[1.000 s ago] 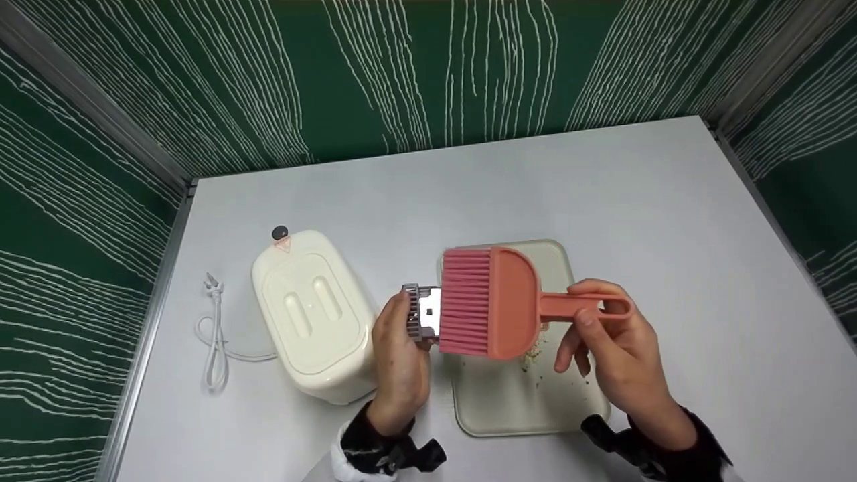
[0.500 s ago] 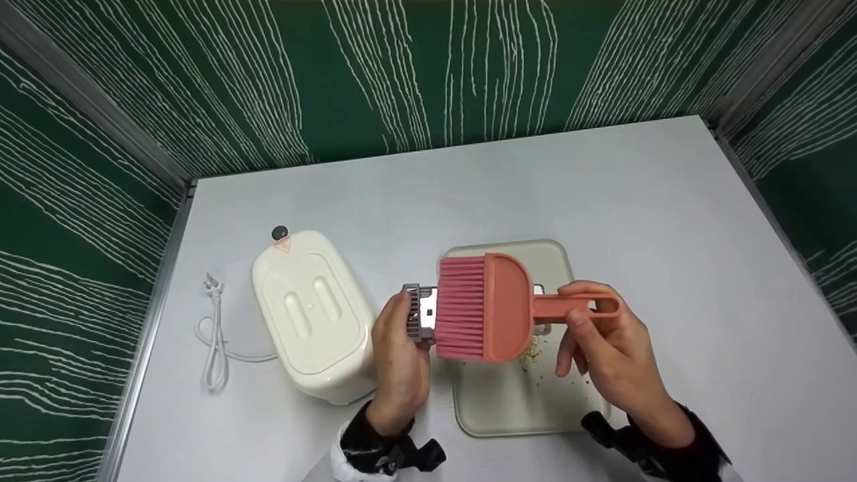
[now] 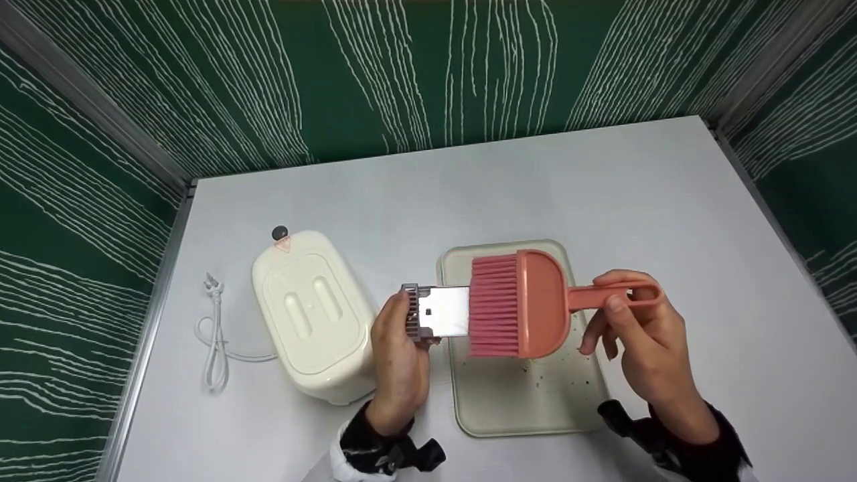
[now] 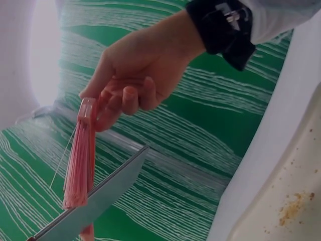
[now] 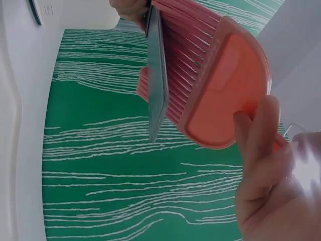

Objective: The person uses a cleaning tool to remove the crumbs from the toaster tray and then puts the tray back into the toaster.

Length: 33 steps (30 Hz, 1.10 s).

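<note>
My left hand grips the grey slotted end of a shiny metal crumb tray, whose flat plate points right. With thumb and fingers, my right hand pinches the handle of an orange-red brush. Its pink bristles lie over the plate's right end, hiding it from above. In the right wrist view, bristles show on both sides of the thin plate. Beneath both hands lies a beige rectangular tray with crumbs scattered on it.
A cream toaster with a lid on top stands beside my left hand. Its white cord and plug lie farther left on the white table. Green walls with white line patterns enclose the back and sides.
The brush first shifted slightly left, then moved right along the metal plate with my right hand, uncovering more of the plate. My left hand and the crumb tray stay still.
</note>
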### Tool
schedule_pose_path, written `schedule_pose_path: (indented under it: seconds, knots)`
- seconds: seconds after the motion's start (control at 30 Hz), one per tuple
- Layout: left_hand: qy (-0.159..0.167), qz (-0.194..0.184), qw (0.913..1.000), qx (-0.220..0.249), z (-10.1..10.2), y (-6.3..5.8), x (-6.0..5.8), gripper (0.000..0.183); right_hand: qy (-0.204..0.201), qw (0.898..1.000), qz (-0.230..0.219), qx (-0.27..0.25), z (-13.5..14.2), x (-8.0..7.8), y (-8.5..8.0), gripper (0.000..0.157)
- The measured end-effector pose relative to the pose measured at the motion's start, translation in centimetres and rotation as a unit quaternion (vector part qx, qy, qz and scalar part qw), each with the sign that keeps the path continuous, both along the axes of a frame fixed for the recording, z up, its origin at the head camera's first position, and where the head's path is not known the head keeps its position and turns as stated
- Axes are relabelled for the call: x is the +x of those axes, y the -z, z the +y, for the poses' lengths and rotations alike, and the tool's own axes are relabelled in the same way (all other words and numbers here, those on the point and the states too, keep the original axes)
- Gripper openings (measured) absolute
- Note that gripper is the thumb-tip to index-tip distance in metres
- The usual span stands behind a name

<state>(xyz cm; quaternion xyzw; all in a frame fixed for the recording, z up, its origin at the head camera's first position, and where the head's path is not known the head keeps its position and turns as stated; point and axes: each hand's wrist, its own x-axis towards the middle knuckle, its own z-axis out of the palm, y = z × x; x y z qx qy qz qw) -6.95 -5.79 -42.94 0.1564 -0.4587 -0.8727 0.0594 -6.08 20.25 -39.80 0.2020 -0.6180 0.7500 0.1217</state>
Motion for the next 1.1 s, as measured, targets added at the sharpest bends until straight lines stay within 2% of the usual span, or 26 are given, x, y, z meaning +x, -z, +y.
schedule_pose_path:
  seconds: [0.3,0.8,1.1]
  knots:
    - [0.004,-0.003,1.0000,-0.006,-0.1,-0.1,0.0,0.032,0.034,0.999,0.018,-0.021,1.2,-0.6,-0.2,0.022]
    - [0.008,0.003,0.9999,-0.007,-0.1,0.0,0.1,0.033,0.036,0.998,0.033,-0.049,2.5,-0.9,-0.2,0.023]
    - [0.007,0.013,0.9998,-0.009,-0.1,0.2,0.1,0.032,0.065,0.995,0.024,-0.066,4.0,-0.9,-0.4,0.022]
